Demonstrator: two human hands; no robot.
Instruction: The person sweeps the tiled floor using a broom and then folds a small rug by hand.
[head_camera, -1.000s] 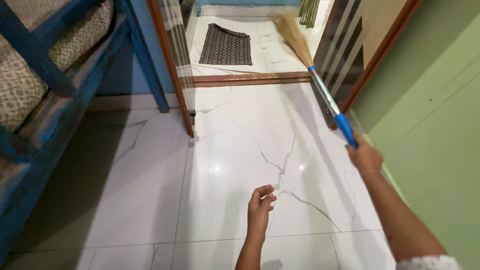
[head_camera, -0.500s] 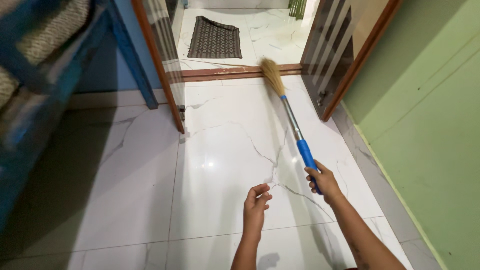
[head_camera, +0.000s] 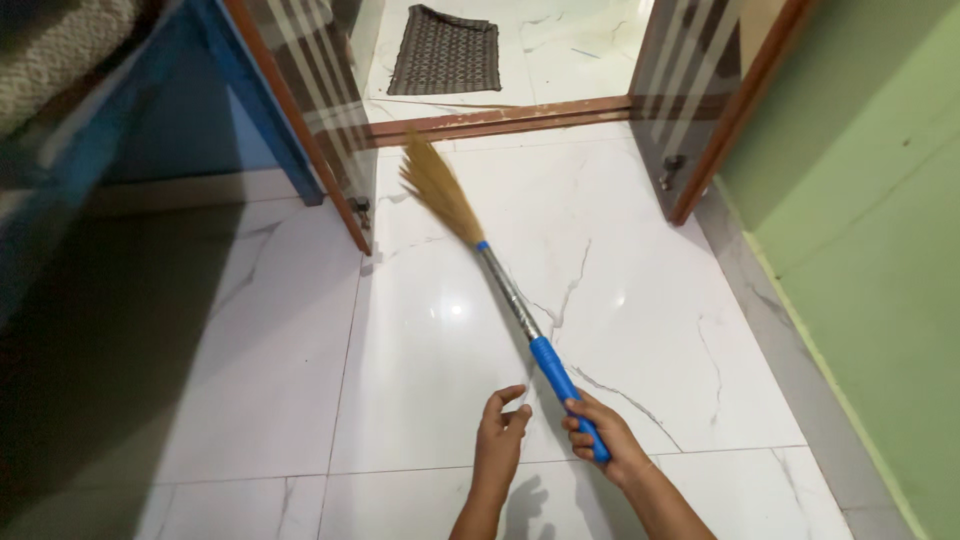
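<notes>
Your right hand (head_camera: 603, 435) was closed in a full fist around the lower end of the blue grip of the grass broom with the blue-and-metal handle (head_camera: 505, 290), fingers pressed together and wrapped over the handle. The broom ran up and to the left from that hand: blue grip, then a bare metal section, then a small blue collar, then the tan straw bristles. The bristle end lay over the white marble-patterned floor tiles (head_camera: 620, 280), close to the foot of the brown-framed glass door leaf (head_camera: 300, 110) on the left. Whether the bristle tips touched the tiles could not be told.

Your left hand (head_camera: 498, 440) held nothing. It hovered just beside the right hand and the grip, apart from both, with fingers loosely curled and slightly spread, thumb raised toward the handle.

Beyond the bristles, a brown wooden threshold strip (head_camera: 500, 118) crossed the doorway between the two door leaves. A dark woven doormat (head_camera: 445, 50) lay on the far floor past it. A pale green wall (head_camera: 870, 220) ran along the right. A blue-painted wooden frame (head_camera: 250, 100) stood at the upper left, in shadow.
</notes>
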